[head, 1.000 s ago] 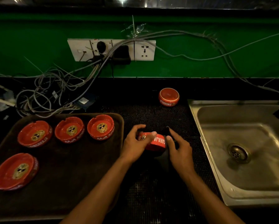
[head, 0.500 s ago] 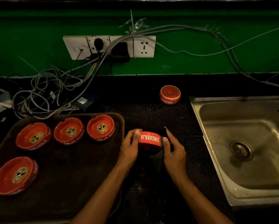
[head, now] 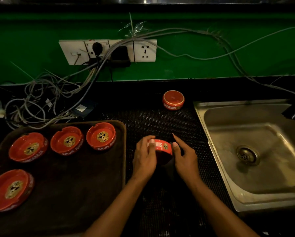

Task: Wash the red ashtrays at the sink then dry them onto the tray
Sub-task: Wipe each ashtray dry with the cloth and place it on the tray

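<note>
Ashtray (head: 160, 147) at lower centre of the frame, over the black desk, turned further round since a moment ago, pinched between left hand (head: 145, 156) and right hand (head: 184, 158), evidently being dried, tray (head: 75, 185) next.

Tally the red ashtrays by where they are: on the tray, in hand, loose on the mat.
On the tray: 4 ashtrays
Held between left hand and right hand: 1 ashtray
Upside down on the mat near the sink: 1 ashtray
Total: 6
</note>
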